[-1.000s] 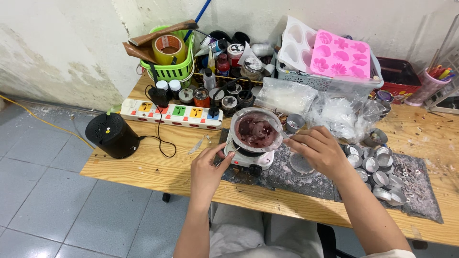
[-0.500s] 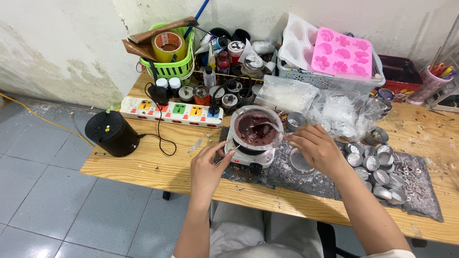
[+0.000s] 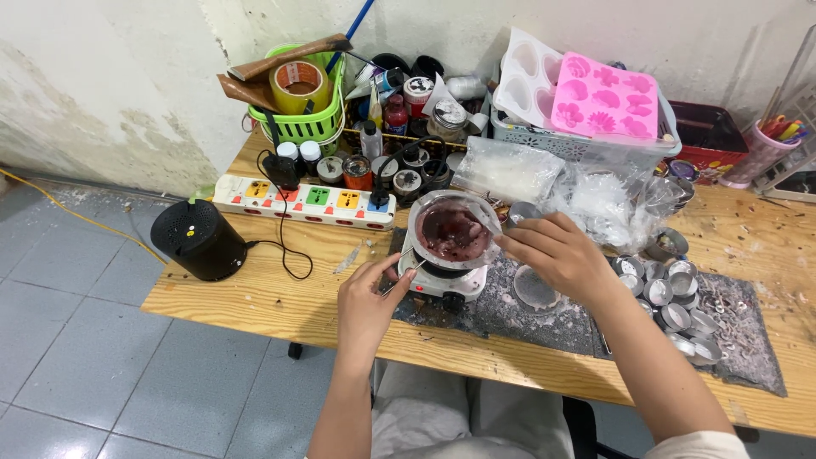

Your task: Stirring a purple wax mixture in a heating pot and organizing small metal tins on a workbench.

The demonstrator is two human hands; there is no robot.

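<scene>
A glass bowl (image 3: 450,229) of dark red melted stuff sits on a small white hot plate (image 3: 442,282) at the middle of the wooden table (image 3: 255,297). My left hand (image 3: 367,299) is just left of the hot plate, fingers closed on a thin metal stick (image 3: 405,276) that points at the plate's base. My right hand (image 3: 557,252) is at the bowl's right rim, thumb and forefinger pinching a small metal cup (image 3: 519,212). Below that hand an empty round tin (image 3: 535,287) lies on a grey mat (image 3: 510,310).
Several empty metal tins (image 3: 671,293) lie on the mat at right. A black round speaker (image 3: 198,240) and a white power strip (image 3: 304,201) are at left. A green basket (image 3: 302,119) with tape, jars, a white crate (image 3: 586,149) with pink mould (image 3: 605,95) and plastic bags line the back.
My right hand has shifted slightly up toward the bowl's right rim and the metal cup. My left hand stays by the hot plate with the stick.
</scene>
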